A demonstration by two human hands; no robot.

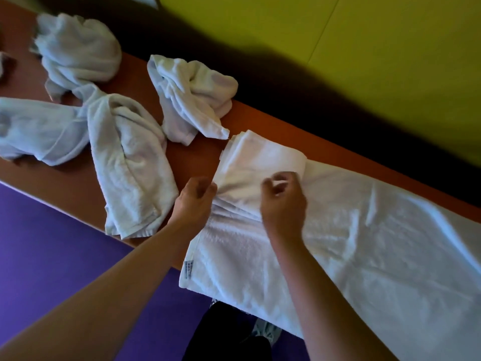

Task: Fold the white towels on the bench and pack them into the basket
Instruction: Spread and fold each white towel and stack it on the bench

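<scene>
A large white towel (364,243) lies spread along the orange bench (197,157), its near edge hanging over the front. One end of it is folded back into a flat layered flap (260,157). My left hand (195,201) sits at the flap's left edge with fingers curled against the cloth. My right hand (283,201) hovers over the flap's near side, fingers bent and blurred; whether it pinches the towel is unclear. Three crumpled white towels lie to the left: one (192,97) at the back, one (125,162) near the front, one (75,48) at the far left. No basket is in view.
A purple floor mat (65,243) lies below the bench's front edge. A yellow-green wall (390,48) rises behind the bench. My dark trousers and a shoe (265,332) show at the bottom.
</scene>
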